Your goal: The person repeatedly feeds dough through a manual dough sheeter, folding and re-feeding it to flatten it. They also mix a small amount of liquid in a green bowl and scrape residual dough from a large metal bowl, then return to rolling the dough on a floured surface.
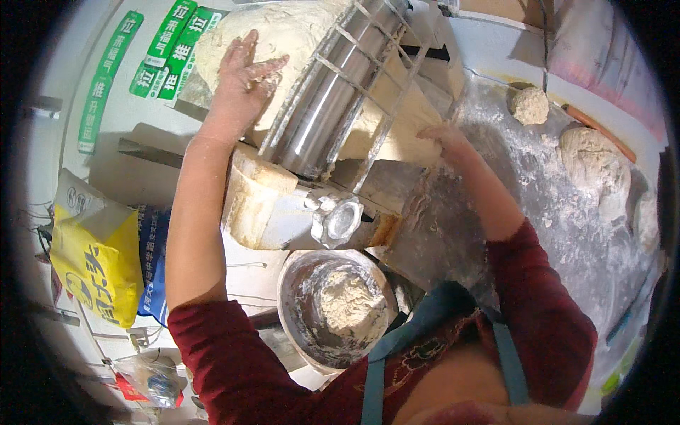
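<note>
My left hand (248, 71) lies with spread, floury fingers on a broad pale dough sheet (297, 26) at the far left side of a dough sheeter. The machine's shiny steel roller (332, 95) runs slantwise under a metal guard grille (366, 87). On its right side, a smooth dough sheet (396, 135) slopes down towards the worktable. My right hand (443, 141) touches that sheet's right edge; its fingers are blurred, so I cannot tell whether they grip it. A metal knob (340, 223) sits on the machine's stained near end (260, 207).
Below the machine stands a round bowl (285, 305) holding rough dough (350, 303). The floured worktable (558, 223) at right carries a dough ball (529, 105), a larger dough lump (592, 156) and a wooden rolling pin (600, 132). Yellow (101, 260) and blue bags (154, 265) are at left.
</note>
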The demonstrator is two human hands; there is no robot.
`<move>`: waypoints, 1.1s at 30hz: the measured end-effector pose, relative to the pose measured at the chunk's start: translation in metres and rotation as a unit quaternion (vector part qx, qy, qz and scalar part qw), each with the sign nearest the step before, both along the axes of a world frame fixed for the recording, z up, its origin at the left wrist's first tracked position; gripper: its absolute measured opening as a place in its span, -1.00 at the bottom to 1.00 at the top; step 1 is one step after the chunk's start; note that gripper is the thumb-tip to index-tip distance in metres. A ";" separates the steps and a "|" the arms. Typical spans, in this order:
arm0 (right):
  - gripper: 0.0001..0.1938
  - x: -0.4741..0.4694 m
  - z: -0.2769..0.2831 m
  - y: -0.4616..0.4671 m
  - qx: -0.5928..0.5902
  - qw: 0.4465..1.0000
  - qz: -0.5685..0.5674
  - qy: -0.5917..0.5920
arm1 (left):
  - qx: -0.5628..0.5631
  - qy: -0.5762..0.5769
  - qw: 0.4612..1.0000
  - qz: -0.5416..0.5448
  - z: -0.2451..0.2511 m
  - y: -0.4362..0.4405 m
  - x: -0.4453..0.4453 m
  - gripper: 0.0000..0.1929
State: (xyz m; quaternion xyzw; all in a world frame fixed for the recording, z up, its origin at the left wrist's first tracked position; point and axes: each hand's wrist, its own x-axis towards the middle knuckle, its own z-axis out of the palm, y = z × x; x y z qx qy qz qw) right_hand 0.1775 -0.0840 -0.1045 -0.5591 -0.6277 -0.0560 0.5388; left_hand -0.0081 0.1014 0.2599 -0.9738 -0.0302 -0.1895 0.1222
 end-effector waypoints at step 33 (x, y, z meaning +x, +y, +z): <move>-0.67 0.020 -0.081 -0.086 -0.202 0.935 0.040 0.287 | -0.656 -0.307 0.669 0.164 -0.312 -0.145 0.036 -0.58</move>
